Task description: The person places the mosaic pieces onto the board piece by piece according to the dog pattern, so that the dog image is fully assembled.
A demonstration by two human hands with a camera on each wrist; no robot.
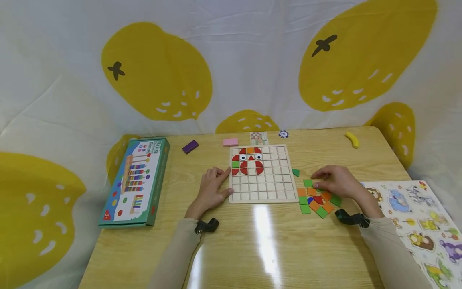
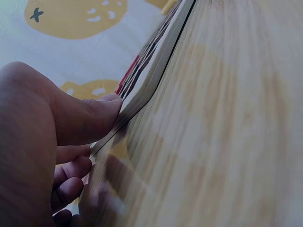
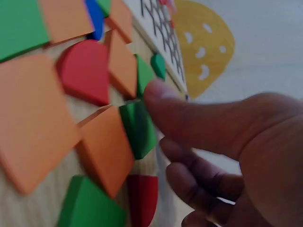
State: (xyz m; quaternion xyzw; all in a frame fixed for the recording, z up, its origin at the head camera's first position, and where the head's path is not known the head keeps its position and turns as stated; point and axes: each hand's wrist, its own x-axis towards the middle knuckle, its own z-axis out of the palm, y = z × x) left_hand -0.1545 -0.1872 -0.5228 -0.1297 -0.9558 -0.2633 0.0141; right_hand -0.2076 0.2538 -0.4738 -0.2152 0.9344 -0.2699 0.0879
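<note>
A wooden grid board [image 1: 278, 175] lies mid-table with red, orange, green and eye tiles in its upper left part. My left hand [image 1: 210, 188] touches the board's left edge with thumb and index finger spread apart; the thumb [image 2: 92, 116] lies against its near corner. Right of the board is a loose cluster of flat tiles, among them an orange tile [image 1: 301, 192], a red tile [image 3: 86, 71] and a blue piece partly covered. My right hand [image 1: 337, 182] hovers at the cluster's far side, thumb tip right by a green tile [image 3: 138, 130], fingers loosely bent with nothing visible between them.
A pattern card [image 1: 258, 138], a poker chip [image 1: 283, 134] and a pink block [image 1: 230, 142] lie behind the board. Further left are a purple block [image 1: 190, 147] and a game box [image 1: 135, 182]. A toy banana [image 1: 352, 140] and an animal sticker sheet [image 1: 408, 216] are right.
</note>
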